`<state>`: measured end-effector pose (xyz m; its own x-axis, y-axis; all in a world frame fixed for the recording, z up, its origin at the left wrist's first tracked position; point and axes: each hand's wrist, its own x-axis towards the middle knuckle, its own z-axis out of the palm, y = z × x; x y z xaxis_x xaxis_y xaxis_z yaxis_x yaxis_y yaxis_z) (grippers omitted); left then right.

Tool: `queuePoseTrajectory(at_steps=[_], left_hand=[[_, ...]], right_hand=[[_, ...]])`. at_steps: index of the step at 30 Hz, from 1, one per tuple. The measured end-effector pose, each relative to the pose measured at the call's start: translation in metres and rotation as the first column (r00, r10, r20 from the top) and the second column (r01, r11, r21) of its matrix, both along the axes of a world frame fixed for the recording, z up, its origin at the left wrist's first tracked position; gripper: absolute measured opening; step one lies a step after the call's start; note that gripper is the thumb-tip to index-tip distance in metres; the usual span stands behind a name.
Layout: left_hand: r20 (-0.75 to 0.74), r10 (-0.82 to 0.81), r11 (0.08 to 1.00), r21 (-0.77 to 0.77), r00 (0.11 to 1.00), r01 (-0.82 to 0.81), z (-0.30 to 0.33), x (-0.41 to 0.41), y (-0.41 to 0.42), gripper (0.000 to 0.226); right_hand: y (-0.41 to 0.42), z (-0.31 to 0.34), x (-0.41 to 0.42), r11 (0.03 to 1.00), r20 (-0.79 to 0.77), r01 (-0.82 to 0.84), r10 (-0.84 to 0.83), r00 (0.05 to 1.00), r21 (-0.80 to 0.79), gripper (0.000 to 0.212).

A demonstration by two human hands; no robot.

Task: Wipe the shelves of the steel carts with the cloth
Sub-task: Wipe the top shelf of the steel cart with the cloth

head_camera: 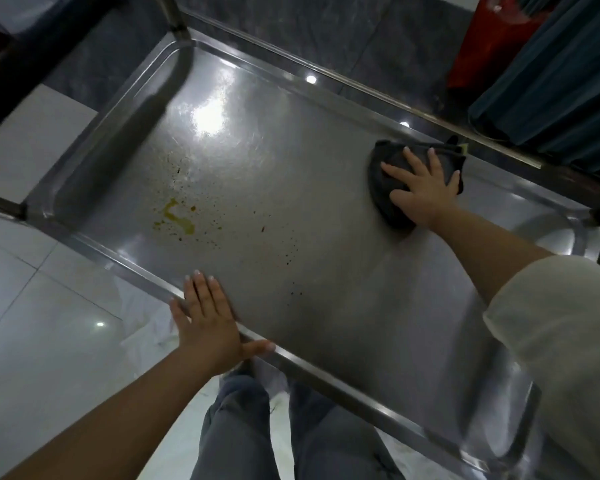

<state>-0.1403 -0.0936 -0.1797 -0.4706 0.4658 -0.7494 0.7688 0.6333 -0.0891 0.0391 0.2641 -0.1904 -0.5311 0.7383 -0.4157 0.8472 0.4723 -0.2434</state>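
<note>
The frame is filled by the top shelf of a brushed steel cart (326, 209), a shallow rectangular tray with a raised rim, seen from above at a slant. Around it pale floor tiles (42, 306) are visible on the near side and darker grey ones beyond the far rim. At the upper right a dark teal pleated curtain (551, 88) hangs next to a red bag or box (485, 43); which of the two it is cannot be told.

The shelf is judged to be only partly wiped. The area around the cloth and toward the near right looks even and dull, while a yellowish dried spill (175, 218) with a scatter of brown specks (262, 229) is left on the left half, well apart from the cloth. That patch is still to be cleaned, and any lower shelves or other carts are not shown.

The dark grey bunched cloth (388, 202) is pressed flat on the shelf near the far right rim under the right hand (421, 190), whose fingers are spread over it rather than closed round it; no grip is formed. The left hand (210, 322) is laid open, palm down, on the near rim, holding nothing, apparently to steady the cart.

No brand, label or legible writing can be made out anywhere.
</note>
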Motion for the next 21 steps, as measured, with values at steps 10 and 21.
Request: queuePoseTrajectory(at_steps=[10, 21], left_hand=[[0.023, -0.016, 0.998, 0.058, 1.000, 0.015, 0.010, 0.000, -0.008, 0.146], [0.078, -0.103, 0.972, 0.221, 0.992, 0.083, 0.009, -0.019, -0.027, 0.121]], right_hand=[[-0.133, 0.001, 0.018, 0.997, -0.038, -0.078, 0.077, 0.996, -0.016, 0.065], [-0.309, -0.003, 0.000, 0.992, 0.050, 0.113, -0.116, 0.992, 0.057, 0.070]])
